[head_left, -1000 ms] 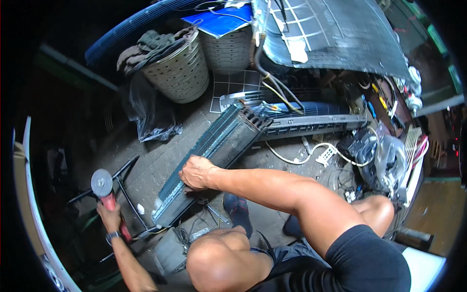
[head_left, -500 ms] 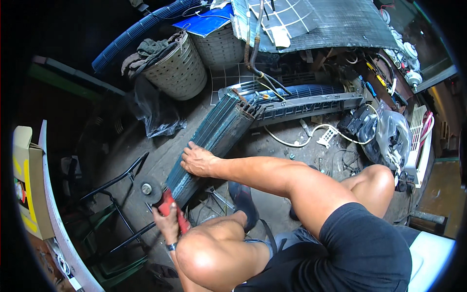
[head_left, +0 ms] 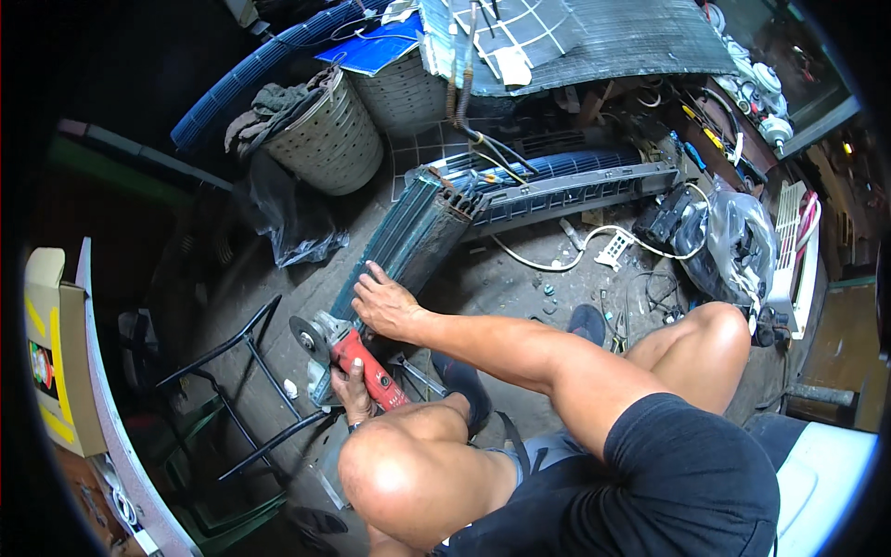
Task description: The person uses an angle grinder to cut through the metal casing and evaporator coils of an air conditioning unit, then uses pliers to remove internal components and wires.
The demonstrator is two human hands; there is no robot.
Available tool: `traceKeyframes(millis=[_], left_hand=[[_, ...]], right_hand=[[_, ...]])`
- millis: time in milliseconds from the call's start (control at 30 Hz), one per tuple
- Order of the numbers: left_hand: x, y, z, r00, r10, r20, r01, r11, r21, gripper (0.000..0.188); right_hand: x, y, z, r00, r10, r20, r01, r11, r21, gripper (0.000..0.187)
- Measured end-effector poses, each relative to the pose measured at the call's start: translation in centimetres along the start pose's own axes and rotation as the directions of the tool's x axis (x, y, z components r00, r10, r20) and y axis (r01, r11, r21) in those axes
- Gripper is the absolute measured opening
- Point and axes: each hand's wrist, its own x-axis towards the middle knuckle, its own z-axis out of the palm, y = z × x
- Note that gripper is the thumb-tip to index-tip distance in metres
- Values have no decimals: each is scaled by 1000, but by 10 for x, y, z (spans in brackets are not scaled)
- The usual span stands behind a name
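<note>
My left hand (head_left: 354, 394) is closed round the red body of an angle grinder (head_left: 375, 370), beside my left knee. The grinder's dark disc (head_left: 308, 336) stands on edge just left of the near end of a long, dark-finned air conditioner coil (head_left: 401, 232). Whether the disc touches the coil, I cannot tell. My right hand (head_left: 383, 302) lies on the coil's near part with its fingers spread. Bent tube ends show at the coil's far end, which meets a grey air conditioner casing (head_left: 580, 193) with a blue fan roller (head_left: 580, 165) in it.
A black metal frame (head_left: 249, 325) stands left of the grinder. Metal tools (head_left: 419, 376) lie near my foot. A white cable (head_left: 557, 264), debris and plastic bags (head_left: 742, 243) lie to the right. Perforated baskets (head_left: 329, 139) stand behind; a cardboard box (head_left: 70, 357) is far left.
The grinder and my left hand have moved right and turned, so the red body shows more fully. My right hand's fingers have spread. The view has shifted slightly.
</note>
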Motion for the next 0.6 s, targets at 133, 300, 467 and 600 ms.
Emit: traceKeyframes(millis=[133,300,467,600], left_hand=[[-1,-5,7,1000,-4,-11,3,995,-103,73],[-5,7,-5,1000,8,-27,-11,995,-95,68],[10,-3,7,999,-44,19,47,971,-234,66],[-4,-9,-35,978,-177,110,205,910,-360,66]], right_hand=[[-10,-8,-1,997,4,-77,-2,1000,26,27],[-45,-76,-23,958,255,132,-274,670,690,67],[-42,-86,16,714,236,659,-691,80,719,113],[-29,-111,2,684,172,709,-708,-77,702,105]])
